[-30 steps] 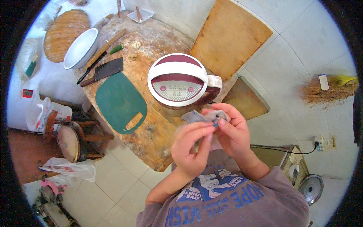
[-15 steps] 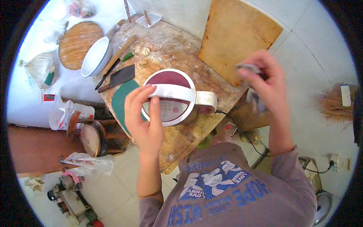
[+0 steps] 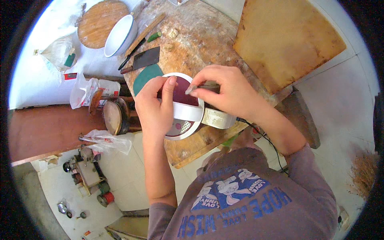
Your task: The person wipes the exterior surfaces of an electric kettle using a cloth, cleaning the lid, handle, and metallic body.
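A round, white-rimmed appliance [image 3: 188, 135] with a maroon top and a white strap handle [image 3: 188, 112] stands on the stained wooden board [image 3: 200, 38]. Over the left side of its lid, my left hand [image 3: 154, 106] is closed, thumb raised, hiding that end of the handle; what its fingers hold is hidden. Just above the lid, near my left thumb, my right hand [image 3: 226, 88] pinches a small grey piece [image 3: 191, 89], too small to identify. A white side handle [image 3: 218, 118] juts out from the appliance, beside a black cord [image 3: 260, 132].
A cleaver [image 3: 146, 58], a green pepper piece [image 3: 154, 37] and garlic [image 3: 173, 33] lie on the board, near a wooden rolling pin [image 3: 145, 34]. A white bowl [image 3: 121, 37] stands left. A large wooden panel [image 3: 286, 40] leans at the far right.
My right hand has come left and down from beside the board to over the lid, carrying the small grey piece. My left hand has shifted on the lid, and the view has turned.
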Action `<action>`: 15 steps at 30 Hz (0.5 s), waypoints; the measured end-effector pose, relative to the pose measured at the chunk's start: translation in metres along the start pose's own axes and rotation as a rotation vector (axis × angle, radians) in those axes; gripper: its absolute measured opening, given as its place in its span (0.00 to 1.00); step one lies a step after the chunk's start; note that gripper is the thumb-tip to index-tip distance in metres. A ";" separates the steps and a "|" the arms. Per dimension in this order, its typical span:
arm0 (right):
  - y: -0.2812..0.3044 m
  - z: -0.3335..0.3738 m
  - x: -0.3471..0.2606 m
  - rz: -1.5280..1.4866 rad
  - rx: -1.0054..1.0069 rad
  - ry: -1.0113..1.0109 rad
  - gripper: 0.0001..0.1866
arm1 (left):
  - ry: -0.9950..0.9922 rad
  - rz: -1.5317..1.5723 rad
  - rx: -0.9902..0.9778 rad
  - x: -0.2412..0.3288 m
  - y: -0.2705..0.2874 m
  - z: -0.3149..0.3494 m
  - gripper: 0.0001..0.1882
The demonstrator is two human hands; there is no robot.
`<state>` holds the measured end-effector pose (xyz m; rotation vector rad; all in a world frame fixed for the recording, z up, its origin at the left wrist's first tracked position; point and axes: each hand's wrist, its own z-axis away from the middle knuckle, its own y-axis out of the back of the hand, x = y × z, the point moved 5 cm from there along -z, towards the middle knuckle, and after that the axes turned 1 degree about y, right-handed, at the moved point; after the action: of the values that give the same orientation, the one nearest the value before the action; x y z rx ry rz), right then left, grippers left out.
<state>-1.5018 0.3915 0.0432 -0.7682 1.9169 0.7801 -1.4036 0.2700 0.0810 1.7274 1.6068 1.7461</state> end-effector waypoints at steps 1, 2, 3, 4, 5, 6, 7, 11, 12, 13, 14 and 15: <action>-0.004 -0.001 -0.001 -0.003 -0.010 0.027 0.08 | 0.000 0.008 0.044 -0.003 -0.002 -0.002 0.12; -0.008 0.000 -0.003 -0.005 -0.020 0.054 0.08 | 0.013 -0.005 0.041 -0.002 -0.002 -0.002 0.12; -0.012 0.004 -0.008 0.044 -0.031 0.088 0.07 | 0.025 -0.017 0.038 0.000 -0.002 -0.003 0.12; -0.013 0.008 -0.009 0.053 -0.018 0.090 0.06 | 0.042 -0.026 0.038 0.000 -0.002 -0.003 0.12; -0.013 0.012 -0.010 0.062 -0.004 0.091 0.05 | 0.047 -0.029 0.050 0.000 -0.002 -0.004 0.11; -0.013 0.017 -0.010 0.072 0.010 0.092 0.04 | 0.052 -0.032 0.062 0.001 -0.002 -0.004 0.11; -0.011 0.022 -0.011 0.079 0.025 0.124 0.03 | 0.056 -0.033 0.077 0.001 -0.002 -0.004 0.11; -0.005 0.032 -0.007 0.189 -0.065 0.140 0.05 | 0.088 -0.075 0.047 0.000 -0.001 -0.003 0.14; -0.002 0.032 -0.008 0.220 -0.110 0.149 0.05 | 0.096 -0.064 0.049 0.001 -0.001 -0.002 0.14; 0.001 0.032 -0.007 0.254 -0.153 0.162 0.05 | 0.099 -0.053 0.053 0.001 -0.001 -0.002 0.14; 0.003 0.031 -0.003 0.254 -0.169 0.146 0.05 | 0.100 -0.042 0.050 0.000 -0.002 -0.001 0.14; 0.005 0.030 0.000 0.254 -0.186 0.131 0.05 | 0.102 -0.032 0.048 -0.002 -0.003 0.000 0.13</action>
<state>-1.4906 0.4176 0.0321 -0.7093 2.1070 1.0999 -1.4047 0.2695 0.0781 1.6483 1.7213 1.8228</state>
